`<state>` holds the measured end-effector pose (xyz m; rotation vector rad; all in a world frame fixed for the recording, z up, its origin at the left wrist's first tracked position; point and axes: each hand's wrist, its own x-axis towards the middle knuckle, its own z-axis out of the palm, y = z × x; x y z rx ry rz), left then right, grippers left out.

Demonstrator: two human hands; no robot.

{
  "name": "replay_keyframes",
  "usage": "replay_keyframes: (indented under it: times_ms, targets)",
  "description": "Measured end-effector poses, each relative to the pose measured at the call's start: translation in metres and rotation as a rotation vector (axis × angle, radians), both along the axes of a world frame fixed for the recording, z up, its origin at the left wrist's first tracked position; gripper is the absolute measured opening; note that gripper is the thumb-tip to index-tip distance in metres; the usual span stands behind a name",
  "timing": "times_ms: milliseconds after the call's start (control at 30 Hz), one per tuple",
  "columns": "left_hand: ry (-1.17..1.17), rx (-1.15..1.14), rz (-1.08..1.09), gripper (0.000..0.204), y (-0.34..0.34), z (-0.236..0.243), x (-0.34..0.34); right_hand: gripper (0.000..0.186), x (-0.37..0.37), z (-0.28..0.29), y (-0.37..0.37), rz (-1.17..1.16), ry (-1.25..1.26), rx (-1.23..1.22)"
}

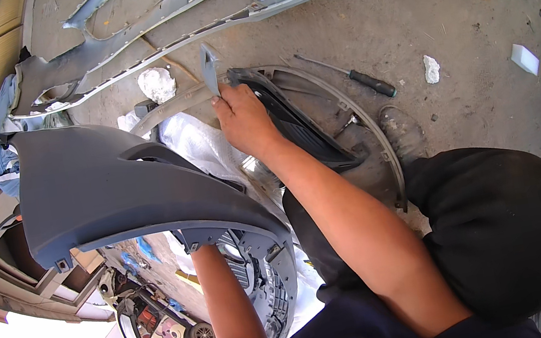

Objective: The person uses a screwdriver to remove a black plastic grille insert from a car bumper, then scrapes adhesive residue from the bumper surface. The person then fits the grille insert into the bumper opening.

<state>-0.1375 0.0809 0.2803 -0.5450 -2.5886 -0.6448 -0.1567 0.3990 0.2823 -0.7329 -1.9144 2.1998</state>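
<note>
A large dark grey car bumper cover [109,189] stands tilted in front of me on the left. My left forearm [226,298] reaches up to its lower edge, where my left hand goes out of sight behind the panel; its fingers are hidden. Beyond the bumper, my right hand [246,119] is closed, pinching a thin, pale grey flat piece [209,65] that points upward. Right beside that hand lies a black slatted grille insert [298,121]. A thin curved grey trim strip [379,133] arcs around the insert on the ground.
A screwdriver [370,83] with a dark handle lies on the concrete at right. Across the far side stretches a long pale bumper shell [187,14]. White crumpled wrapping [158,85] and a white block [524,59] lie about. A parked car [177,335] shows at lower left.
</note>
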Motion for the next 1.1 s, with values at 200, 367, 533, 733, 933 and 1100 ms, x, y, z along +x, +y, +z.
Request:
replay_keyframes:
  times_ms: [200,367,533,733,933,1100]
  targets:
    - [-0.539,-0.116,0.403,0.045,0.175,0.088,-0.033,0.035,-0.009,-0.014,0.000,0.005,0.042,0.121]
    - [-0.417,-0.050,0.424,0.049,0.173,0.096,-0.054,0.034,-0.003,-0.004,-0.021,0.256,0.066,0.130]
    - [-0.481,0.183,0.395,0.044,0.166,0.098,-0.053,0.034,-0.010,-0.018,-0.022,0.250,0.003,0.063]
    - [-0.578,0.095,0.453,0.037,0.171,0.094,-0.029,0.040,-0.029,-0.040,0.002,0.126,-0.022,0.101]
    - [-0.761,0.180,0.500,0.037,0.134,0.066,0.004,0.033,-0.061,-0.026,0.038,0.448,-0.143,0.194]
    - [-0.943,1.235,0.276,0.038,0.041,0.033,0.062,0.027,-0.067,-0.005,0.049,0.753,-0.361,-0.268]
